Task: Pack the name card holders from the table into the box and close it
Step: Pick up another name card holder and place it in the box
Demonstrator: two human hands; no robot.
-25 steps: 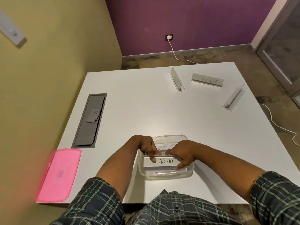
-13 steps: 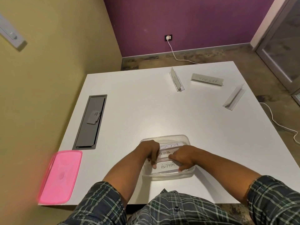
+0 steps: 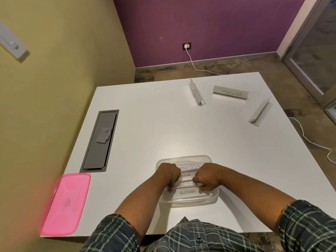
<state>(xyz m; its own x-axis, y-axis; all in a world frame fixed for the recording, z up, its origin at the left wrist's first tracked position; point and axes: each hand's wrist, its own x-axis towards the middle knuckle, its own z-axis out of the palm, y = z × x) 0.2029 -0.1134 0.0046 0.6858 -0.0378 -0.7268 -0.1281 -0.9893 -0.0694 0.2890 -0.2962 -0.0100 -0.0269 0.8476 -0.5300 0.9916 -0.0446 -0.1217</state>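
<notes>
Two hands inside clear box [image 3: 209,201] at near desk [image 3: 154,128] edge: left hand [image 3: 170,174] and right hand [image 3: 206,176] curl fingers around ends of one card holder [image 3: 187,184], above holder marked ALPHA [image 3: 188,193]. Three card holders [image 3: 196,92] stand on far right side. Pink lid [image 3: 65,204] lies at near left corner.

The clear box [image 3: 187,200] is sitting open at the table's six o'clock edge, holding card holders reading ALPHA [image 3: 188,192], EBRA [image 3: 185,176] and KOS [image 3: 190,167]. Three more holders are lying toward one o'clock: one angled [image 3: 196,92], one lettered [image 3: 230,93], one clear [image 3: 260,112]. The pink lid [image 3: 65,204] is resting at eight o'clock.
</notes>
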